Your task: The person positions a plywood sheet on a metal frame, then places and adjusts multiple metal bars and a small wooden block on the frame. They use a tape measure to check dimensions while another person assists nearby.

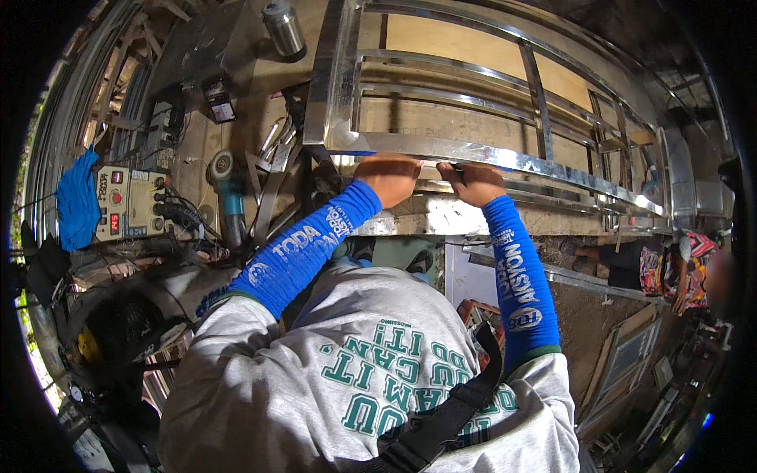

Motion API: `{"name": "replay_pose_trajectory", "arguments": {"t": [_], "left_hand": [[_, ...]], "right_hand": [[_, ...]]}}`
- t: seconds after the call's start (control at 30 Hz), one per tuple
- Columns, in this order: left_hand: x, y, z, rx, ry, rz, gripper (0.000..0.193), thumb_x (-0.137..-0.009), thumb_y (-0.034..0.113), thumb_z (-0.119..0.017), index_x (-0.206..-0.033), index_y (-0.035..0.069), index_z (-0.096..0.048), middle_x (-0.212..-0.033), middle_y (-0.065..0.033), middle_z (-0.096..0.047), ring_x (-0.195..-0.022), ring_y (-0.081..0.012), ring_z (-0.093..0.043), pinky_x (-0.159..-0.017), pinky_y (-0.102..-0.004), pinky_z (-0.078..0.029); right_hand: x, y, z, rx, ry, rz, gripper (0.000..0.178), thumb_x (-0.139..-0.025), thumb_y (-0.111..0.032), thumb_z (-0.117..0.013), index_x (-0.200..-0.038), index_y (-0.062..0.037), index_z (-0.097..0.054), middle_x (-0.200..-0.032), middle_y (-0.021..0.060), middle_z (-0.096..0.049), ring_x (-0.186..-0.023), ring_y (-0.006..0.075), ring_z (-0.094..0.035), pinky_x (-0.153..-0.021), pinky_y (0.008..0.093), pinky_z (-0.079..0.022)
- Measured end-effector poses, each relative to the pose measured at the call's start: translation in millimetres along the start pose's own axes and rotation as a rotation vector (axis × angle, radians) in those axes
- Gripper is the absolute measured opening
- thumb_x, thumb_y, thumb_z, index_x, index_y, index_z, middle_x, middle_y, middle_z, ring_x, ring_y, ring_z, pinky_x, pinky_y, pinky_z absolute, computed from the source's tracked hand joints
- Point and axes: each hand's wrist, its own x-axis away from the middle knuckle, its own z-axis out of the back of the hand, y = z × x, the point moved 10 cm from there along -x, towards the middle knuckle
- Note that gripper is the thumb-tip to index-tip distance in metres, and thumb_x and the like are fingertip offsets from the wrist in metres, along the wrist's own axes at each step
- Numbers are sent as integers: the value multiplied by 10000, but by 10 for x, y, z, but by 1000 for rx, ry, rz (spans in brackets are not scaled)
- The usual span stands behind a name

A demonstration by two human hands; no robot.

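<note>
A large shiny metal frame [489, 151] of square tubes lies across the workbench in front of me. My left hand [388, 180] is closed at its near rail, close to the left corner, with the fingertips hidden at the tube. A short gap away, my right hand [475, 184] is closed at the same rail, its thumb pointing toward the left hand. Part of what lies under the fingers is hidden by the rail. Both forearms wear blue sleeves.
Left of the frame lie a teal angle grinder [230, 201] and several metal strips [272, 193]. A welding machine [126, 203] with a blue cloth [77, 201] stands farther left. A steel tumbler [284, 30] stands at the back. Another person [658, 268] is at the right.
</note>
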Motion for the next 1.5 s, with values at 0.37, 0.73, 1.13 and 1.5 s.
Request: {"name": "replay_pose_trajectory", "arguments": {"t": [0.37, 0.73, 1.13, 1.5], "left_hand": [[37, 211, 29, -32, 283, 11, 130, -775, 231, -640, -730, 121, -692, -707, -159, -699, -633, -334, -689, -601, -496, -532], [79, 203, -85, -161, 370, -4, 137, -706, 245, -667, -652, 120, -678, -651, -148, -672, -558, -314, -645, -549, -487, -477], [71, 166, -53, -206, 285, -94, 125, -778, 256, -651, -782, 133, -669, -743, -96, -666, -638, -293, -654, -517, -486, -462], [63, 213, -145, -348, 199, -128, 119, -802, 248, -627, -756, 151, -680, -708, -80, -667, -629, -298, -673, -484, -492, -474]], "right_hand": [[48, 28, 18, 33, 160, 135, 552, -1022, -579, -510, -835, -132, -777, -758, 172, -723, -695, 391, -707, -644, 475, -561], [-108, 267, -243, -88, 40, 78, 450, -1002, -543, -532, -1159, -191, -765, -1149, 147, -751, -1036, 382, -717, -865, 456, -573], [-103, 548, -233, -107, 80, 43, 560, -988, -625, -508, -1117, -147, -769, -1040, 180, -757, -967, 434, -711, -808, 495, -556], [246, 994, -86, 67, 132, -15, 378, -1015, -495, -550, -1068, -219, -803, -965, 146, -752, -915, 388, -691, -779, 475, -515]]}}
